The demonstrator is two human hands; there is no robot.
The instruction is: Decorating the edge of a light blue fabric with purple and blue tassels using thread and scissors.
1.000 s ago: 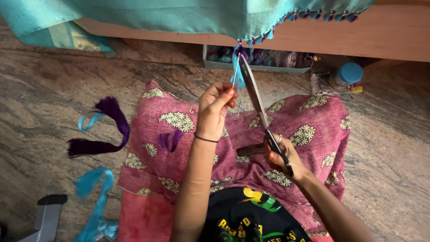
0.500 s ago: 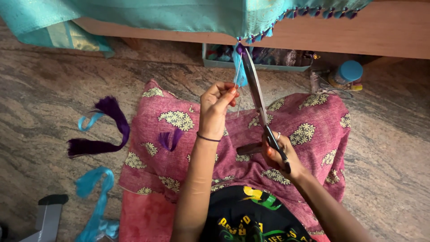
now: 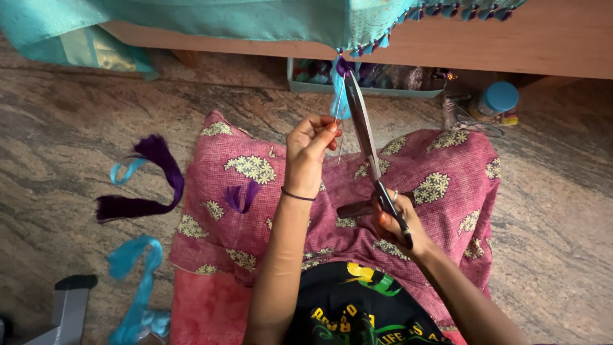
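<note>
— What's she got in her hands there?

— The right hand is wrapped around the handles of a long pair of scissors, fingers closed through the loops. The blades run up and away from her, with the tips up at the turquoise tassel that hangs from the edge of the teal cloth.

— And the other hand?

— The left hand is raised just beside the blades, fingers pinched shut on the thin threads coming down from that tassel. The threads run taut from the fingertips up to the cloth's fringe.

— Where's the cloth sitting?

— Draped over a wooden ledge in front of her, its border of small purple and blue tassels hanging over the edge. Under the ledge there's a shallow tray of threads, though I can't make out what's in it clearly.

— What's around her?

— She's seated on a stone floor with a pink flowered cloth across her lap. A small purple tuft lies on it, near her left forearm. Off to her left on the floor there's a bigger purple thread bundle with a bit of light blue thread touching it, and a turquoise bundle nearer her. Far right, a blue-lidded jar stands by the ledge.
</note>
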